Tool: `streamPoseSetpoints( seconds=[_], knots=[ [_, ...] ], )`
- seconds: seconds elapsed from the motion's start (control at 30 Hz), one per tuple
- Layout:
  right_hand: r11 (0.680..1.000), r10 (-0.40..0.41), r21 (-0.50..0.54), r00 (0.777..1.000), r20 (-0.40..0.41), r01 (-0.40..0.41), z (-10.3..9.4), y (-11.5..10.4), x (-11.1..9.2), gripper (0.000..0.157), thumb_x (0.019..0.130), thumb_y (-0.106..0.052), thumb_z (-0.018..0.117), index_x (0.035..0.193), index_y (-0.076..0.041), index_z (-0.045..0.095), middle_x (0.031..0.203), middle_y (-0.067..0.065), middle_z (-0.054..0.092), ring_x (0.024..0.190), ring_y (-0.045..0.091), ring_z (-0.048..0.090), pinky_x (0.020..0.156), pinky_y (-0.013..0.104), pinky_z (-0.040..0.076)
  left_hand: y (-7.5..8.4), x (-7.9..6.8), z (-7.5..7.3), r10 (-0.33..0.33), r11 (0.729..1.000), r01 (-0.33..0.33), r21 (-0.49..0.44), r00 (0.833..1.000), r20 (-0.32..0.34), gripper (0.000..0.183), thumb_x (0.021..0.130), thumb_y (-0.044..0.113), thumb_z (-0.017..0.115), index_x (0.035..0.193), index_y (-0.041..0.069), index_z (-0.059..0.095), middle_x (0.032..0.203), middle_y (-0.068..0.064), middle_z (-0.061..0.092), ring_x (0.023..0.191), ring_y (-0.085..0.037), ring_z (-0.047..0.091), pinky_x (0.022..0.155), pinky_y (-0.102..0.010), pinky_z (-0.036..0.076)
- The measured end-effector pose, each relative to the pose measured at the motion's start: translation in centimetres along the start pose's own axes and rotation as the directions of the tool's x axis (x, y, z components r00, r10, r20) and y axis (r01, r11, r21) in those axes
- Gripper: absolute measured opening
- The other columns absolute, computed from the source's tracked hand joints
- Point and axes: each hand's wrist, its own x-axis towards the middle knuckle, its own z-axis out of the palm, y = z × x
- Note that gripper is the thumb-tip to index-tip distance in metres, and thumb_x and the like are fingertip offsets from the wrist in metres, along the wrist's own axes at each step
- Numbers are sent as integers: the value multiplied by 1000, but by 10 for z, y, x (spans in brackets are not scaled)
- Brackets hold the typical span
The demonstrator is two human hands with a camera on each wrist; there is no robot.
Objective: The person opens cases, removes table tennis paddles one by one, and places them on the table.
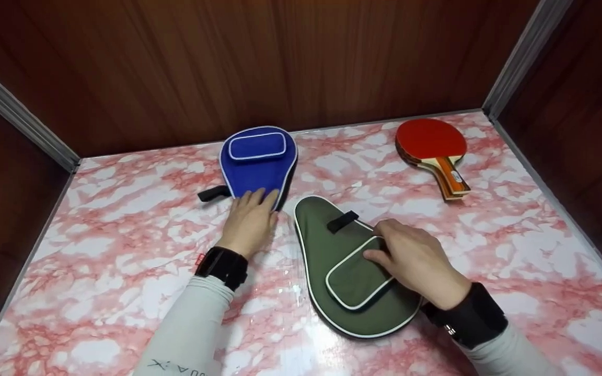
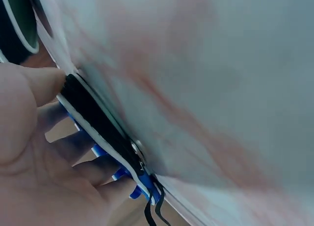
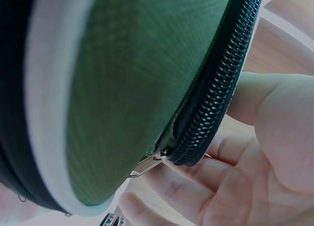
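Note:
A blue table tennis bat case [image 1: 256,175] with white piping lies near the back wall, narrow end towards me. My left hand [image 1: 251,222] lies over that narrow end, fingers stretched onto the blue face; in the left wrist view its thumb [image 2: 46,84] meets the case's dark side edge. Nearer to me is a green bat case [image 1: 327,250], round end towards me, with a white-edged pocket [image 1: 358,279]. My right hand [image 1: 416,256] grips the pocket's right side, thumb on its face. The right wrist view shows a black zipper [image 3: 218,88] between thumb and fingers, its metal pull [image 3: 147,164] close to the fingers.
Two stacked table tennis bats [image 1: 431,138], the upper one red-faced, lie at the back right, handles towards me. A black strap [image 1: 213,194] sticks out left of the blue case. Dark wood panels [image 1: 280,68] wall in the red-and-white marbled table [image 1: 123,250].

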Motion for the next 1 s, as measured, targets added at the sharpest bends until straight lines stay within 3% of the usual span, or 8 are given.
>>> streamPoseSetpoints(
  seconds=[0.33,0.5,0.63,0.87,0.93,1.0],
  knots=[
    [1000,-28,-11,999,-35,28,2,1,-1,34,96,-34,88,100,-11,64,90,-1,60,75,23,61,68,48,50,-45,-16,-19,-36,999,38,28,997,-63,52,109,13,65,159,4,57,152,-34,57,141,-58,52,119,-70,37],
    [999,-33,-15,999,-40,32,3,0,-2,34,95,-34,89,102,-10,65,90,0,60,77,24,63,68,49,51,-72,-23,-28,-100,995,100,4,994,-32,53,109,13,58,161,3,54,154,-36,53,144,-60,47,121,-71,33],
    [999,-37,-13,998,-48,37,4,0,-1,34,95,-32,89,103,-10,65,91,1,61,79,25,65,68,49,51,-87,-27,-32,-110,994,110,-4,993,-31,54,108,12,57,160,2,53,153,-37,53,144,-61,47,121,-72,32],
    [1000,-25,-8,999,-48,25,3,-1,-2,34,95,-33,89,102,-10,65,90,0,60,77,23,63,66,48,50,-93,-32,-36,-140,990,140,1,988,-59,54,104,11,57,157,1,55,149,-38,54,137,-65,50,116,-75,35],
    [1000,-18,-4,999,-43,18,3,-1,-2,33,95,-33,89,102,-11,65,91,0,60,78,22,63,66,48,51,-87,-33,-33,-136,990,138,9,985,-110,52,103,9,60,153,0,58,147,-39,55,135,-65,52,115,-74,36],
    [1000,-9,-7,999,-39,9,3,-2,-2,34,96,-33,89,103,-10,65,92,0,61,80,22,63,66,48,52,-76,-34,-29,-108,993,113,15,973,-204,47,102,7,64,147,-3,63,144,-39,58,131,-65,55,114,-72,38]
  ],
)
